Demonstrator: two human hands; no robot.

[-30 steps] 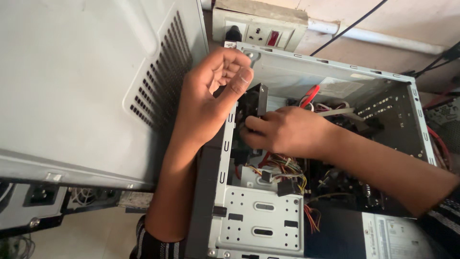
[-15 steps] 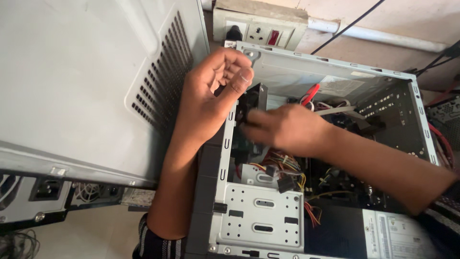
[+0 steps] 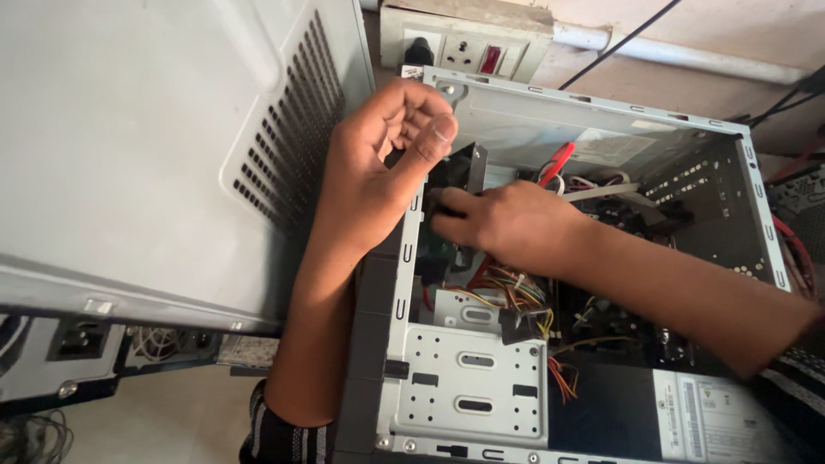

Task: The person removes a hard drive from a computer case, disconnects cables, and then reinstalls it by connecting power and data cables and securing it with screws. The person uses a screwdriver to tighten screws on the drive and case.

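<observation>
The left hand, fingers curled, braces the front edge of the open grey metal computer case to steady it, while the right hand grips the dark drive inside its bay.

A white wall socket box and pale conduit pipe run along the beige wall

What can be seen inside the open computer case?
Inside the computer case: coloured wires, a red cable, a metal bracket and the right hand on a dark part, which the hand mostly hides.
</observation>
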